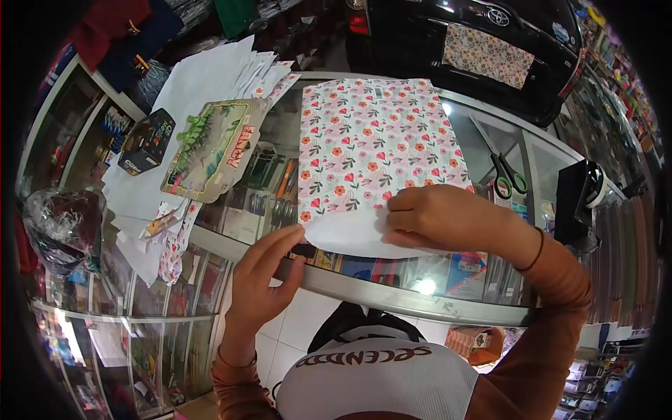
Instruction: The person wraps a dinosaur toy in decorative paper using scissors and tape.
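Note:
A sheet of floral wrapping paper [378,150] lies on the glass counter, printed side up. Its near edge is turned over, so a white strip [343,234] of the reverse shows. My right hand [434,213] is closed at this turned edge with its fingers curled on the paper; the fingertips are partly hidden. At the paper's near left corner, my left hand [269,269] touches with stretched fingertips, its thumb held apart. Scissors [505,168] with black and green handles lie on the glass to the right of the paper.
Stacked paper sheets [203,77] lie at the left, bearing a dark box [147,143] and a packaged toy set [217,147]. The counter's metal edge [413,301] runs before me. A black object [575,196] stands at the right, and a black car [462,56] is beyond the counter.

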Demonstrator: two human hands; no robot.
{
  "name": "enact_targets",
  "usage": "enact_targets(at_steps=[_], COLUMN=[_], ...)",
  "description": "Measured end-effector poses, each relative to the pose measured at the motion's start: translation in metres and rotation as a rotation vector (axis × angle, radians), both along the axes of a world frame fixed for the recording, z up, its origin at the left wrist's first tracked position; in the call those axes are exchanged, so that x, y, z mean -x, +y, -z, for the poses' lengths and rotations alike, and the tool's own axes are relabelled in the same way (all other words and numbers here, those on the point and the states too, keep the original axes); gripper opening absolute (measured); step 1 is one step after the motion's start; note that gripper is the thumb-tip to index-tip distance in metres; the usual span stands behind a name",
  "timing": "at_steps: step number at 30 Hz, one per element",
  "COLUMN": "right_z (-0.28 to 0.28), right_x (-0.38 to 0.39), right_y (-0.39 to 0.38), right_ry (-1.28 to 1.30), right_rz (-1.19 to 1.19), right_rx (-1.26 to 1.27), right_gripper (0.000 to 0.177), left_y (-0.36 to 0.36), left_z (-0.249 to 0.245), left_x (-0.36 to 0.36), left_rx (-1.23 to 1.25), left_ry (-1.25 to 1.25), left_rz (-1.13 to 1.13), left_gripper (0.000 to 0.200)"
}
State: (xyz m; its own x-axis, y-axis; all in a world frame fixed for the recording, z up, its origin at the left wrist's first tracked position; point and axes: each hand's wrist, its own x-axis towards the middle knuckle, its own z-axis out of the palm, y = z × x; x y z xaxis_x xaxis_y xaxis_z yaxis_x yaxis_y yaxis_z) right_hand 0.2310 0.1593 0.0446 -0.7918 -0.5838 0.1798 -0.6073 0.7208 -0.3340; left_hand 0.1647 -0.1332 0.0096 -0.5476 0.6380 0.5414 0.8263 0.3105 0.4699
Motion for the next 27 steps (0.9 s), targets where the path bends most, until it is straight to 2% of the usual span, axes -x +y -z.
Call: enact_targets(at_steps=[2, 5, 8, 12, 17, 27], right_z=[0.0, 0.003, 0.004, 0.009, 0.008, 0.009], right_x=[0.012, 0.025, 0.028, 0.024, 0.024, 0.022], right_y=[-0.015, -0.034, -0.041, -0.048, -0.052, -0.052], right_ry=[-0.019, -0.079, -0.084, 0.032, 0.015, 0.047], right_rz=[-0.053, -0.148, -0.147, -0.129, -0.088, -0.091], right_rx=[-0.005, 0.029, 0.004, -0.083, -0.103, -0.11], right_gripper=[0.019, 0.035, 0.044, 0.052, 0.048, 0.041], left_y=[-0.003, -0.006, -0.008, -0.013, -0.021, -0.027], left_z=[0.005, 0.013, 0.011, 0.011, 0.013, 0.0], left_x=[0.008, 0.014, 0.016, 0.021, 0.025, 0.032], left_rx=[0.009, -0.034, -0.025, 0.04, 0.152, 0.434], left_ry=[0.027, 0.045, 0.056, 0.078, 0.217, 0.299], left_rz=[0.04, 0.107, 0.133, 0.216, 0.263, 0.321], left_gripper=[0.037, 0.038, 0.04, 0.039, 0.035, 0.054])
